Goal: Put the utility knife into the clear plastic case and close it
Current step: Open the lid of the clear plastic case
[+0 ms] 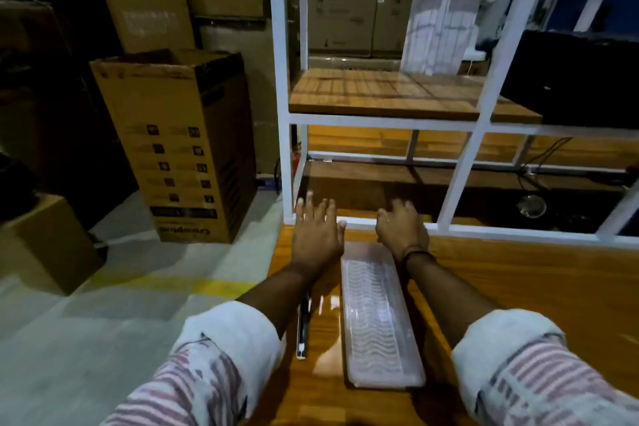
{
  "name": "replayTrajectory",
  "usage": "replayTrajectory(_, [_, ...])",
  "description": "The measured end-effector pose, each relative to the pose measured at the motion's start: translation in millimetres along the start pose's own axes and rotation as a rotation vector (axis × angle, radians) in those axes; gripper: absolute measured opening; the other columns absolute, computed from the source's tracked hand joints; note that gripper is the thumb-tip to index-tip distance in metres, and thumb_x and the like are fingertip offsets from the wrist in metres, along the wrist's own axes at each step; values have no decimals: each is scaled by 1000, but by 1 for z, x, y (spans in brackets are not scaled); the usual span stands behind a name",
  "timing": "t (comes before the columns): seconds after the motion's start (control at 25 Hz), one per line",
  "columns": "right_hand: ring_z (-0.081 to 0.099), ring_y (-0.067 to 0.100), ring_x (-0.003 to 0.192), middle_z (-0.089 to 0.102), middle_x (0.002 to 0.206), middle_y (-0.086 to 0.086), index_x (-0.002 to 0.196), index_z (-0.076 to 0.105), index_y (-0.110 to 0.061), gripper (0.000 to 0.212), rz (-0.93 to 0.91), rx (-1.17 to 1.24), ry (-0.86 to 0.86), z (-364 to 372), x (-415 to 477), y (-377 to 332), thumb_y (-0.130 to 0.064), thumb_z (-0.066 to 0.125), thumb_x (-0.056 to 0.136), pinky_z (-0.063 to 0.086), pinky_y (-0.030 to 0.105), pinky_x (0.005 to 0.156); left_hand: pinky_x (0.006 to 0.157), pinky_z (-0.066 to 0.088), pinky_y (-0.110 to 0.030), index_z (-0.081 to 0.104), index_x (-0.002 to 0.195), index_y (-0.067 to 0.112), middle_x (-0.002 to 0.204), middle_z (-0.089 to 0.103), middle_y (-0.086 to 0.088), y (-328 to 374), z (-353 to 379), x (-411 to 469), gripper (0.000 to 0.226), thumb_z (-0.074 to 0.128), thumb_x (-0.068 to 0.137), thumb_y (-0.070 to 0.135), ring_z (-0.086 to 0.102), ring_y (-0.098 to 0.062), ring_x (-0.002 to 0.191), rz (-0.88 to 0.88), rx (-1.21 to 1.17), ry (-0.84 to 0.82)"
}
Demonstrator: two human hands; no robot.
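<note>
A long clear plastic case (378, 315) with a wavy ribbed lid lies lengthwise on the wooden table (518, 287), its lid down. Just left of it lies the dark, slim utility knife (303, 325), partly hidden under my left forearm. My left hand (316, 235) hovers flat with fingers spread beyond the knife, near the table's far edge, holding nothing. My right hand (401, 228) hangs over the far end of the case with fingers curled down loosely, nothing visible in it.
A white metal shelf frame (287, 114) with wooden boards stands right behind the table's far edge. Tall cardboard boxes (179, 142) stand on the floor to the left. A black box (581, 76) sits on the shelf at right.
</note>
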State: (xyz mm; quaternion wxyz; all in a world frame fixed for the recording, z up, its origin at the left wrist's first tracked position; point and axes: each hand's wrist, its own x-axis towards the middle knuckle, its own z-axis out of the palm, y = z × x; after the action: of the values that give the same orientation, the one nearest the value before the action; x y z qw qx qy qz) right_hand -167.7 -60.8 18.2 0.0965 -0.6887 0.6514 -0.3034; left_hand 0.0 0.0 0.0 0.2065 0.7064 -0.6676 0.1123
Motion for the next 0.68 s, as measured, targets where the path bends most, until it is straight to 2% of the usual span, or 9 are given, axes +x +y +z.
replayTrajectory(0.04, [58, 42, 115, 60, 126, 20, 117, 64, -6, 42, 99, 33, -56, 8, -5, 8, -39, 51, 94, 50, 44, 95, 125, 29, -51, 52, 149, 10, 151, 57, -16, 6, 7, -5, 58, 33, 107, 45, 40, -39, 150, -36, -15, -63])
replayTrajectory(0.12, [61, 42, 110, 64, 122, 23, 112, 66, -5, 42, 215, 89, -124, 23, -12, 23, -39, 52, 92, 52, 43, 94, 101, 50, -42, 63, 132, 13, 126, 72, -14, 16, 18, -10, 47, 37, 108, 44, 66, -34, 120, -109, -80, -125])
replayTrajectory(0.16, [61, 43, 110, 64, 121, 24, 113, 65, -3, 42, 249, 107, -155, 29, -18, 29, -37, 52, 93, 52, 43, 94, 90, 53, -39, 66, 122, 14, 115, 75, -12, 21, 21, -13, 44, 37, 108, 44, 71, -32, 105, -108, -80, -145])
replayTrajectory(0.24, [59, 45, 112, 61, 123, 26, 121, 61, 0, 43, 275, 104, -175, 37, -23, 33, -35, 52, 97, 50, 44, 94, 81, 53, -37, 66, 113, 15, 104, 76, -11, 23, 26, -14, 41, 38, 108, 44, 73, -31, 93, -64, -52, -178])
replayTrajectory(0.4, [59, 45, 113, 60, 123, 29, 121, 59, 4, 44, 267, 127, -137, 47, -22, 35, -34, 49, 101, 48, 45, 94, 79, 57, -41, 54, 122, 14, 106, 73, -11, 24, 42, -5, 30, 40, 109, 36, 73, -31, 94, -164, -152, -314])
replayTrajectory(0.48, [59, 45, 111, 62, 120, 28, 118, 59, 5, 44, 239, 113, -130, 49, -20, 36, -34, 49, 100, 49, 44, 94, 84, 58, -44, 51, 126, 12, 113, 72, -13, 25, 48, 2, 29, 40, 107, 31, 72, -33, 100, -228, -207, -356])
replayTrajectory(0.6, [58, 45, 113, 62, 121, 29, 119, 58, 6, 46, 229, 120, -119, 53, -19, 41, -34, 50, 101, 49, 45, 95, 92, 57, -44, 50, 133, 4, 124, 68, -19, 29, 52, 7, 34, 41, 105, 21, 69, -37, 111, -264, -199, -336])
replayTrajectory(0.68, [57, 45, 114, 61, 121, 29, 119, 58, 7, 45, 227, 131, -109, 55, -17, 43, -34, 51, 101, 49, 46, 96, 91, 56, -43, 50, 134, 0, 126, 66, -20, 31, 55, 6, 36, 40, 104, 19, 68, -37, 113, -237, -134, -321])
